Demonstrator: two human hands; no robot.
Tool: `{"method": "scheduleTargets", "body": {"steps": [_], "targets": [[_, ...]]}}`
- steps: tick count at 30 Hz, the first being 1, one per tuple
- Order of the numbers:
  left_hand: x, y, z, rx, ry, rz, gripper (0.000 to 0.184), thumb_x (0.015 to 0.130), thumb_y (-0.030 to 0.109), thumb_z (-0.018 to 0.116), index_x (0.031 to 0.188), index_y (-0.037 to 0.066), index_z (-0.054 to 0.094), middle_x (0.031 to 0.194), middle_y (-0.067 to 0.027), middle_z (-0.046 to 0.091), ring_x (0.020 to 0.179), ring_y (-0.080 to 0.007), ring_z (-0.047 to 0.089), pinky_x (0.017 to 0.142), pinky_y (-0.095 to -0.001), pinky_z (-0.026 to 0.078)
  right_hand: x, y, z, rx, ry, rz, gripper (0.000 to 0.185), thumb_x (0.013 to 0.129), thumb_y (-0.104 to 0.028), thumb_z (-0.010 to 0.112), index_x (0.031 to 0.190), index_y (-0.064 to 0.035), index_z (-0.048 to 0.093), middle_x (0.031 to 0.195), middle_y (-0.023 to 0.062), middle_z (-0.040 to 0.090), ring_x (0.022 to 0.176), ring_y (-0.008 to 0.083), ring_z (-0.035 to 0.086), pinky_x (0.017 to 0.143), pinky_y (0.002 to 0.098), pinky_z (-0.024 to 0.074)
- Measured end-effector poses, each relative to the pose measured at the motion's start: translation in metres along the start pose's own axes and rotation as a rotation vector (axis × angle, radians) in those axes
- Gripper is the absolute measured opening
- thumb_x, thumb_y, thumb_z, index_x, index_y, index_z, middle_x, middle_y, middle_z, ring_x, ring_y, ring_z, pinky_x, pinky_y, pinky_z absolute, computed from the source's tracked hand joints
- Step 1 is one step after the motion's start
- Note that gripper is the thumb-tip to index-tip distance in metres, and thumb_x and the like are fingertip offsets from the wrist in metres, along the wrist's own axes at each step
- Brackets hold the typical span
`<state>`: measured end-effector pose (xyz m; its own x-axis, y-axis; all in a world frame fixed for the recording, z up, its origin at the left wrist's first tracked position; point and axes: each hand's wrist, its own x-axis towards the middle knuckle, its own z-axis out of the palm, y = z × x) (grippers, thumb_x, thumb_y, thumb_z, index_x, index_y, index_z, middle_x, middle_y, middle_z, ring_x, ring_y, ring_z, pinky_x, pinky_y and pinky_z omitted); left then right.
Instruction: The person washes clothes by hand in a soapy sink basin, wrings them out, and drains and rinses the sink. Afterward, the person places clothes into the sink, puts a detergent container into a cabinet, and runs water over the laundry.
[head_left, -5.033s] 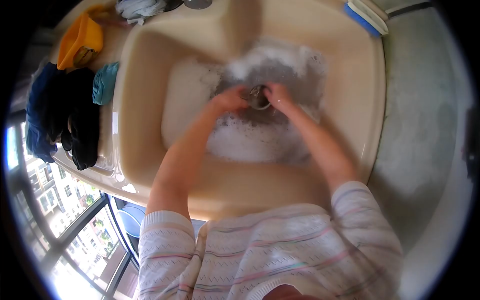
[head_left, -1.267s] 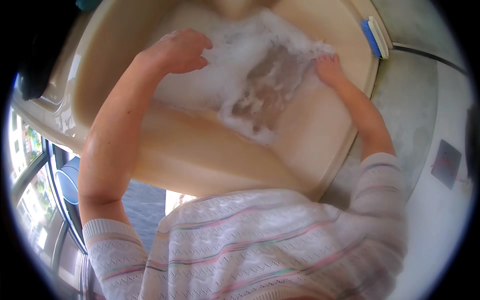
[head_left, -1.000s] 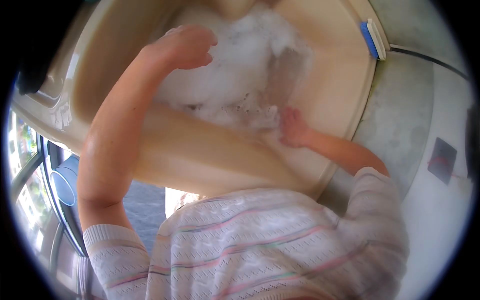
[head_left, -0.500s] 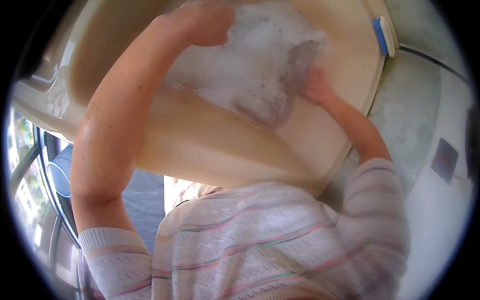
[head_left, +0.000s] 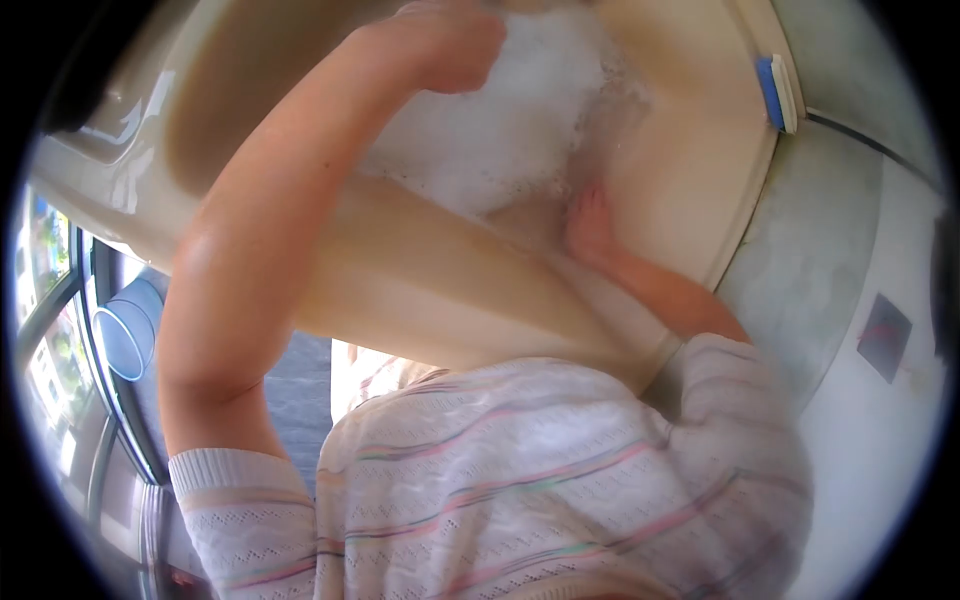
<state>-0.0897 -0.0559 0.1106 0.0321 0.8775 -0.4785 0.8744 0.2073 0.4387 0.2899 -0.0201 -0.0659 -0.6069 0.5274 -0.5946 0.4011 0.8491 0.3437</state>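
Observation:
A cream bathtub (head_left: 440, 290) holds water topped with thick white foam (head_left: 500, 120). My left hand (head_left: 460, 45) is over the foam near the top of the view, with its fingers curled closed. Whatever it may grip is hidden behind the hand and forearm. Lower and to the right, my right hand (head_left: 592, 222) lies at the foam's near edge against the tub's inner surface. Its fingers are stretched out, and I see nothing held in them. Murky water (head_left: 605, 130) shows through a thinner patch beyond its fingertips.
A blue-and-white brush (head_left: 778, 94) rests on the tub's rim at the right, by a grey wall (head_left: 810, 220). On the left, a light-blue bucket (head_left: 130, 330) stands on the grey floor (head_left: 305, 390) near a window (head_left: 55, 310).
My right hand has moved toward me and slightly left along the foam's edge. My left hand, still closed, has shifted right. The view has shifted slightly.

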Motion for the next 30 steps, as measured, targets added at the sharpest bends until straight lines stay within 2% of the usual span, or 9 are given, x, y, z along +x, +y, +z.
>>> {"method": "scheduleTargets", "body": {"steps": [6, 11, 14, 17, 19, 21, 23, 28, 30], "targets": [[0.006, -0.010, 0.006, 0.093, 0.056, 0.073, 0.039, 0.081, 0.016, 0.056, 0.118, 0.008, 0.051, 0.114, -0.0102, 0.055, 0.108, -0.0267, 0.049, 0.090, -0.0385, 0.041, 0.029, -0.062, -0.091, 0.463, 0.057, -0.377, 0.043, 0.079, -0.018, 0.050, 0.115, 0.0037, 0.048, 0.121, 0.0196, 0.045, 0.116, 0.0343, 0.037, 0.098, 0.0463, 0.0263], [0.008, -0.015, 0.003, 0.075, -0.071, 0.023, 0.040, 0.081, 0.017, 0.055, 0.119, 0.009, 0.051, 0.111, -0.0110, 0.056, 0.106, -0.0267, 0.051, 0.090, -0.0386, 0.042, 0.132, -0.070, -0.125, 0.955, 0.576, -0.420, 0.016, 0.081, -0.015, 0.054, 0.092, -0.0057, 0.059, 0.090, 0.0063, 0.060, 0.085, 0.0234, 0.055, 0.075, 0.0339, 0.0458], [0.012, -0.017, 0.005, 0.021, -0.038, 0.039, 0.040, 0.080, 0.017, 0.054, 0.119, 0.009, 0.051, 0.106, -0.0106, 0.058, 0.102, -0.0266, 0.053, 0.088, -0.0387, 0.043, 0.128, 0.001, -0.091, 0.984, 0.744, 0.008, 0.018, 0.083, -0.021, 0.049, 0.088, -0.0071, 0.060, 0.080, 0.0156, 0.060, 0.072, 0.0315, 0.057, 0.065, 0.0379, 0.0470], [0.009, -0.019, 0.003, 0.038, -0.027, 0.024, 0.040, 0.080, 0.017, 0.054, 0.120, 0.010, 0.051, 0.101, -0.0098, 0.060, 0.098, -0.0260, 0.054, 0.087, -0.0387, 0.044, 0.117, 0.072, -0.047, 0.864, 0.259, 0.542, 0.028, 0.086, -0.027, 0.044, 0.091, -0.0037, 0.059, 0.091, 0.0185, 0.061, 0.085, 0.0355, 0.058, 0.071, 0.0426, 0.0458], [0.008, -0.018, -0.002, 0.053, -0.025, -0.003, 0.040, 0.080, 0.018, 0.053, 0.120, 0.010, 0.050, 0.099, -0.0094, 0.061, 0.097, -0.0256, 0.055, 0.087, -0.0385, 0.044, 0.096, 0.057, -0.028, 0.770, 0.218, 0.577, 0.033, 0.086, -0.031, 0.044, 0.099, -0.0043, 0.058, 0.095, 0.0204, 0.060, 0.090, 0.0369, 0.057, 0.075, 0.0434, 0.0447], [0.005, -0.017, -0.007, 0.048, -0.031, -0.049, 0.041, 0.081, 0.018, 0.053, 0.121, 0.010, 0.050, 0.098, -0.0091, 0.061, 0.098, -0.0253, 0.055, 0.087, -0.0383, 0.044, 0.085, 0.007, -0.037, 0.970, 0.143, 0.433, 0.035, 0.086, -0.031, 0.046, 0.109, -0.0063, 0.055, 0.097, 0.0197, 0.060, 0.091, 0.0354, 0.057, 0.078, 0.0422, 0.0442], [0.007, -0.021, -0.009, 0.044, -0.027, -0.052, 0.041, 0.081, 0.019, 0.053, 0.121, 0.011, 0.049, 0.099, -0.0091, 0.061, 0.098, -0.0257, 0.055, 0.088, -0.0382, 0.044, 0.090, -0.050, -0.037, 1.220, 0.565, 0.005, 0.041, 0.084, -0.029, 0.052, 0.117, -0.0054, 0.049, 0.093, 0.0173, 0.061, 0.092, 0.0323, 0.058, 0.080, 0.0412, 0.0440], [0.010, -0.037, 0.006, 0.061, 0.095, -0.006, 0.041, 0.081, 0.020, 0.054, 0.121, 0.011, 0.049, 0.100, -0.0099, 0.061, 0.099, -0.0261, 0.055, 0.087, -0.0378, 0.043, 0.137, -0.069, -0.151, 2.454, -0.334, -0.342, 0.026, 0.085, -0.025, 0.052, 0.103, -0.0059, 0.055, 0.090, 0.0089, 0.062, 0.081, 0.0169, 0.060, 0.068, 0.0308, 0.0487], [0.010, -0.036, 0.004, 0.041, 0.108, -0.023, 0.042, 0.080, 0.021, 0.054, 0.120, 0.011, 0.050, 0.102, -0.0102, 0.060, 0.100, -0.0267, 0.054, 0.087, -0.0378, 0.044, 0.126, -0.029, -0.164, 2.263, -0.160, 0.048, 0.017, 0.086, -0.016, 0.049, 0.095, -0.0031, 0.055, 0.080, 0.0096, 0.061, 0.064, 0.0174, 0.061, 0.051, 0.0293, 0.0487]]}}
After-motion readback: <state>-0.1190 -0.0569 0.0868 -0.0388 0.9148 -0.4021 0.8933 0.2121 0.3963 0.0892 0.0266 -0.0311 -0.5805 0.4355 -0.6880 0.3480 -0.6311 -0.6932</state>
